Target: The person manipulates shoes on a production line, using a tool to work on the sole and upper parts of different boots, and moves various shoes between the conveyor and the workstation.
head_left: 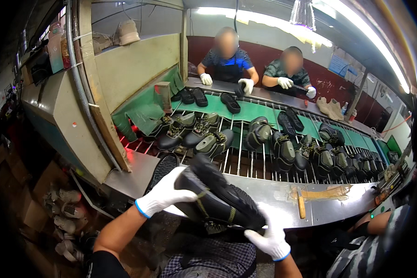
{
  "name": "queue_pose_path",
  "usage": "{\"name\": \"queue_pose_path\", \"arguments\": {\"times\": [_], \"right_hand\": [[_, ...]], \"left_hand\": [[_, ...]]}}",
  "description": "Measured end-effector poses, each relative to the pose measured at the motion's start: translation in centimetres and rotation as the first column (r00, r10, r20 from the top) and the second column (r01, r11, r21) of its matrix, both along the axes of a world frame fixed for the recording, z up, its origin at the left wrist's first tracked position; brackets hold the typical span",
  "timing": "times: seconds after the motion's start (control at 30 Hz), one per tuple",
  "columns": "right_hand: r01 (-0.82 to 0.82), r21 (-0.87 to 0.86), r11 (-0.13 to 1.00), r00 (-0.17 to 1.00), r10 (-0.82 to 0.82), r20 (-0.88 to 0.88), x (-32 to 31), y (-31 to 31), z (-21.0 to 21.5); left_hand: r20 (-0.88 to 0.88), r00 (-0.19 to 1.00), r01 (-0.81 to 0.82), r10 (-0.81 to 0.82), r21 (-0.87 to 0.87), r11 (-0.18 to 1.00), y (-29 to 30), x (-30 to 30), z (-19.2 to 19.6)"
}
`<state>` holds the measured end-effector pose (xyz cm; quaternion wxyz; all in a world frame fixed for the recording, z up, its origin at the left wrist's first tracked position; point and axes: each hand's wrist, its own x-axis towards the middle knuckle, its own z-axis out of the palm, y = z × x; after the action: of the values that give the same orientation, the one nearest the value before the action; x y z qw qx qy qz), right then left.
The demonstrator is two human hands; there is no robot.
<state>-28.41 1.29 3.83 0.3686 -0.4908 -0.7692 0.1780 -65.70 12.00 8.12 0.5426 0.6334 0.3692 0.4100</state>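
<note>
- Rack (239, 153), 12 o'clock: other shoes (282, 153), loose soles (230, 103) seemed left.
- Black shoe (213, 209), 6 o'clock, by counter (329, 214): sole (238, 198) against it, looked part-done.
- Left hand (167, 193), 7 o'clock; right hand (272, 236), 5 o'clock: both grasped black shoe.

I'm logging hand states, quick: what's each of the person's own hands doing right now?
Left hand: closed, gripping one end of the black shoe.
Right hand: closed, thumb and fingers at its other end.

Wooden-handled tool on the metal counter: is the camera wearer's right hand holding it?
No, the right hand grips the black shoe, while the tool lies apart on the counter.
</note>
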Motion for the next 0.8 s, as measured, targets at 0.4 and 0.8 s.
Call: {"name": "queue_pose_path", "arguments": {"times": [0.4,0.8], "right_hand": [[-0.490,0.008,0.872,0.686,0.391,-0.614,-0.7,7.1,6.7],[-0.371,0.390,0.842,-0.164,0.354,-0.921,-6.1,7.1,1.8]], "left_hand": [[-0.755,0.619,0.496,-0.217,0.162,0.853,-1.5,9.1,11.7],[-0.903,0.370,0.461,-0.216,-0.023,0.887,-3.1,9.8,12.6]]}}
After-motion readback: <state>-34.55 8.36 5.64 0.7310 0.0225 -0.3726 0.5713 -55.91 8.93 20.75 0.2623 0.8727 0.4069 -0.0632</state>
